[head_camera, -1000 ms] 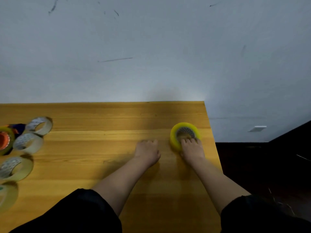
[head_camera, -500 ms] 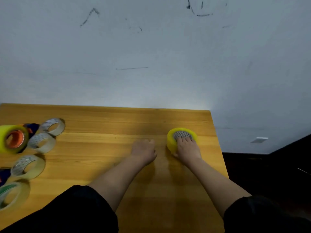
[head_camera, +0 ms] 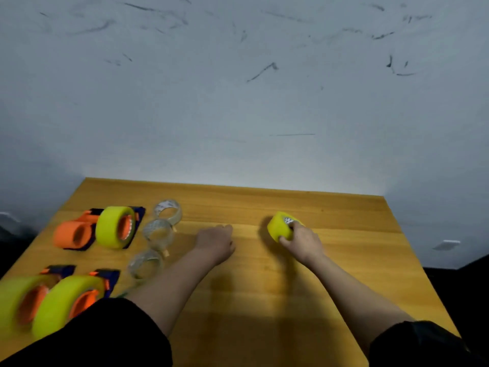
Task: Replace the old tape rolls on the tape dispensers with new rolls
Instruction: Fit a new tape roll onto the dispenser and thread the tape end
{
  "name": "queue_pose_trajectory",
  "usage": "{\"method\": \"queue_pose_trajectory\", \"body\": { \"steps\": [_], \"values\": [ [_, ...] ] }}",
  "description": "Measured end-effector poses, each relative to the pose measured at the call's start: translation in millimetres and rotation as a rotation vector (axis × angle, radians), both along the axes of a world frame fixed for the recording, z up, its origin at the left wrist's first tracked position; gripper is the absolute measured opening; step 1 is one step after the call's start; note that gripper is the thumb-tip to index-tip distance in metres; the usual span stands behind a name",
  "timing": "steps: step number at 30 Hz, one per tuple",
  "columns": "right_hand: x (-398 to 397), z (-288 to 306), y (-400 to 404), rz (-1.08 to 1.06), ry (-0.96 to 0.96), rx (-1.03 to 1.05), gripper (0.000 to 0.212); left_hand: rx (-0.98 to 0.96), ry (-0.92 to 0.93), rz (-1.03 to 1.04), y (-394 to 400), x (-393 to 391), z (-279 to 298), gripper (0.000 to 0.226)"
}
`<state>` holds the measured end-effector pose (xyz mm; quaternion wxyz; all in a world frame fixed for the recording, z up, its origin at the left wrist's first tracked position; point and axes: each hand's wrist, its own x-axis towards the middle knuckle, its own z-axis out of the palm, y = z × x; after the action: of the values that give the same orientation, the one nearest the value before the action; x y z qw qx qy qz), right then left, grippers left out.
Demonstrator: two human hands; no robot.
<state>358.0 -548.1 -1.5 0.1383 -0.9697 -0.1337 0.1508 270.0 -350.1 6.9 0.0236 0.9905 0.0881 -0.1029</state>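
My right hand [head_camera: 303, 241] grips a new yellow tape roll [head_camera: 279, 229] at the right middle of the wooden table [head_camera: 264, 300], lifting its edge. My left hand [head_camera: 215, 241] rests on the table with curled fingers, holding nothing. At the left lie several blue-and-orange tape dispensers: one with a bare orange hub [head_camera: 72, 235], one carrying a yellow roll [head_camera: 113, 226], and two more with yellow rolls [head_camera: 16, 300] [head_camera: 66, 300] at the near left. Three nearly empty clear old rolls [head_camera: 168, 211] [head_camera: 158, 231] [head_camera: 145, 264] stand in a row beside them.
A grey scuffed wall [head_camera: 238, 102] rises behind the table's far edge. The table's right edge drops off to a dark floor [head_camera: 463, 287]. My black sleeves [head_camera: 105, 337] fill the bottom corners.
The camera has swung left, bringing the dispensers into view. My right hand has curled round the yellow roll and tipped it up. The left hand has stayed put.
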Motion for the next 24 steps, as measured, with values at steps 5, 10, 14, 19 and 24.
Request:
{"method": "queue_pose_trajectory", "body": {
  "steps": [5,10,14,19,24],
  "values": [
    [-37.1,8.1,56.9,-0.073,0.047,0.061,0.057,0.039,-0.034,0.012,69.7,-37.2,16.9,0.026],
    [-53.5,17.6,96.1,-0.042,0.029,0.082,0.056,0.091,-0.094,0.1,103.7,-64.6,20.5,0.027],
    [-61.4,19.1,120.2,-0.012,0.022,0.118,0.056,0.083,-0.129,0.177,126.4,-87.7,19.6,0.025],
    [-71.3,24.5,149.3,0.04,0.023,0.112,0.056,0.143,-0.077,0.265,152.0,-107.6,30.6,0.027],
    [-86.1,34.6,194.5,0.088,-0.002,0.119,0.055,0.164,-0.08,0.324,196.6,-128.8,33.5,0.031]
  ]
}}
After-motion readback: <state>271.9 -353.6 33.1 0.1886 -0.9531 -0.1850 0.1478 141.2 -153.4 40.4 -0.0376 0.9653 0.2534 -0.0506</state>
